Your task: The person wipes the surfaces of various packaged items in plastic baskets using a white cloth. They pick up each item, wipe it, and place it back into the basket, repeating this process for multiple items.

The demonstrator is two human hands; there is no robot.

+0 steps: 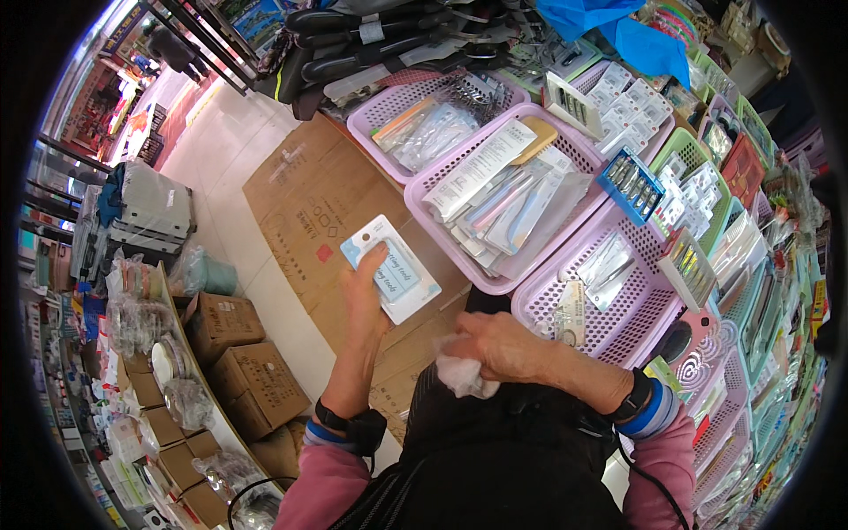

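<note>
My left hand (361, 291) grips a white carded blister pack (409, 275) with a pale blue panel and printed writing, thumb across its front. The pack is tilted above a flattened cardboard sheet. My right hand (497, 341) is closed around a crumpled white cloth or tissue (464, 376), close to my lap; the fingers are slightly blurred. Just beyond the right hand stands a lilac perforated plastic basket (636, 285) holding a few packaged items and a banknote (570, 315). A second lilac basket (457, 255), ahead of both hands, is filled with slim packaged tools.
Cardboard (291, 218) covers the tiled floor ahead. More baskets crowd the right, with a blue box of nail clippers (631, 185) on their rims. Cartons (255, 391) and a shelf of wrapped goods (165, 397) line the left. A person (175, 50) is far off in the aisle.
</note>
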